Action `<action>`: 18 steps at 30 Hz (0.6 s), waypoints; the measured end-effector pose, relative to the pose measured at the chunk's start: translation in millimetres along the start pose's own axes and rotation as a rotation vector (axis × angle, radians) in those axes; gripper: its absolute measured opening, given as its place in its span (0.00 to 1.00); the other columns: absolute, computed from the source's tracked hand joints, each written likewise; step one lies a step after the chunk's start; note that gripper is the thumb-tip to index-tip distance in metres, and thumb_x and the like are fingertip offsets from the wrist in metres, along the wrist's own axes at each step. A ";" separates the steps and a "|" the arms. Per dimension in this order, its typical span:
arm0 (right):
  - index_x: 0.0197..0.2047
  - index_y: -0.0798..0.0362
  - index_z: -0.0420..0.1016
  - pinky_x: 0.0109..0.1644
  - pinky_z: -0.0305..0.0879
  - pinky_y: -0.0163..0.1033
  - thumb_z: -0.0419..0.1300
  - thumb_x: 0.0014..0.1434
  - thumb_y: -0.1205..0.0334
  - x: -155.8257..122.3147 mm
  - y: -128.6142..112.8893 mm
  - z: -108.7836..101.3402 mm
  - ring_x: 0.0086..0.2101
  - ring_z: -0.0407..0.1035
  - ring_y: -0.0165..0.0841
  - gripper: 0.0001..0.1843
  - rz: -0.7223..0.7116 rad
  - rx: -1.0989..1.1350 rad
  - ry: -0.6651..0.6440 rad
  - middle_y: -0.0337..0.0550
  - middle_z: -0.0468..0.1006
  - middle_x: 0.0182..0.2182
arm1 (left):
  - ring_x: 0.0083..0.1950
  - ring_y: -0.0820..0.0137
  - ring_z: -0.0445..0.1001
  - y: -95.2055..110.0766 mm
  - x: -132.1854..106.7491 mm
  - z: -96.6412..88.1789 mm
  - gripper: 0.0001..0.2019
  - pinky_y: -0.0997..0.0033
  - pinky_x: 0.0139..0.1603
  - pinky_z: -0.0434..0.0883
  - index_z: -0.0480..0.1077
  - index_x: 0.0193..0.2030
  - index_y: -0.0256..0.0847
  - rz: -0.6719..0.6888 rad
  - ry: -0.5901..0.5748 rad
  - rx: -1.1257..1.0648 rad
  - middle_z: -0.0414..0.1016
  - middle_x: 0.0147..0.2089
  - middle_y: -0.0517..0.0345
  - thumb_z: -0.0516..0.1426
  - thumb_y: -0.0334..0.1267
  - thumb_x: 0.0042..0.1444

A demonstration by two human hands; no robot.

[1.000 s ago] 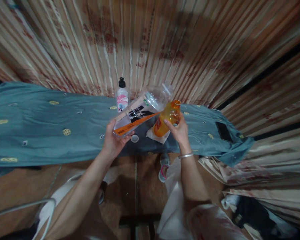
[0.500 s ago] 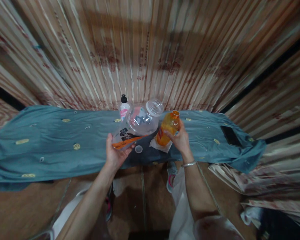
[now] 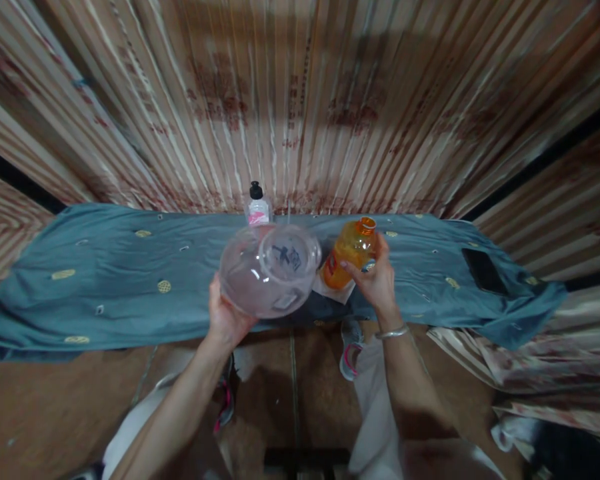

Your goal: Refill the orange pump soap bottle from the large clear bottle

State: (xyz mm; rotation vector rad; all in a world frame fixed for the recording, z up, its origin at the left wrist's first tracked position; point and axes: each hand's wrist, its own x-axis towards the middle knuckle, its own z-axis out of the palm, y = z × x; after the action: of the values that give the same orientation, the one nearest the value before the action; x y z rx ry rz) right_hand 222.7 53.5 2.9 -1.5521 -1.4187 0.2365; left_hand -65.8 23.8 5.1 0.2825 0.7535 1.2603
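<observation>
My left hand (image 3: 225,319) is closed round the base of a large clear plastic bottle (image 3: 267,270), held upright so that I look down through its open mouth and shoulder. My right hand (image 3: 377,280) grips a small orange bottle (image 3: 350,250) with an open top, standing tilted on a white paper (image 3: 336,291) on the blue-grey cloth (image 3: 130,280). The two bottles sit side by side, a little apart.
A small bottle with a black cap and pink label (image 3: 257,205) stands behind, by the striped curtain (image 3: 300,100). A dark phone (image 3: 484,270) lies on the cloth at the right. Crumpled striped fabric (image 3: 530,373) lies at lower right, a shoe (image 3: 351,347) on the floor below.
My left hand has swung the clear bottle from lying tilted toward the orange bottle to upright, mouth facing me. My right hand and the orange bottle have hardly moved. The small cap on the cloth is now hidden.
</observation>
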 end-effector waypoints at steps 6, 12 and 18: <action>0.72 0.47 0.46 0.67 0.58 0.62 0.70 0.49 0.42 -11.0 -41.8 -20.6 0.65 0.58 0.52 0.56 -0.205 -0.025 0.204 0.55 0.58 0.68 | 0.41 0.52 0.80 0.9 -3.9 8.6 0.30 0.66 0.25 0.72 0.74 0.49 0.36 0.014 -0.008 -0.059 0.79 0.41 0.39 0.46 0.59 0.60; 0.71 0.40 0.47 0.66 0.62 0.58 0.70 0.49 0.40 -47.6 -103.2 16.2 0.64 0.61 0.47 0.54 -0.227 0.430 -0.191 0.49 0.58 0.68 | 0.36 0.56 0.80 2.3 -1.4 4.1 0.30 0.65 0.28 0.73 0.73 0.50 0.32 -0.003 -0.056 -0.078 0.80 0.40 0.38 0.46 0.58 0.62; 0.67 0.49 0.53 0.63 0.67 0.53 0.72 0.44 0.39 -37.2 -139.7 62.6 0.55 0.71 0.43 0.54 -0.140 0.652 -0.257 0.51 0.72 0.58 | 0.26 0.62 0.77 -0.9 2.5 -5.2 0.28 0.68 0.22 0.71 0.73 0.49 0.32 -0.034 -0.068 -0.072 0.79 0.33 0.44 0.48 0.56 0.62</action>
State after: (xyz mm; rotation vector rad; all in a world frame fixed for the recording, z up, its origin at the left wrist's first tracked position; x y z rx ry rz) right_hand 76.9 31.4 58.5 -0.9052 -1.4426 0.7531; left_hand -68.2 24.7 -0.1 0.2515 0.6505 1.2367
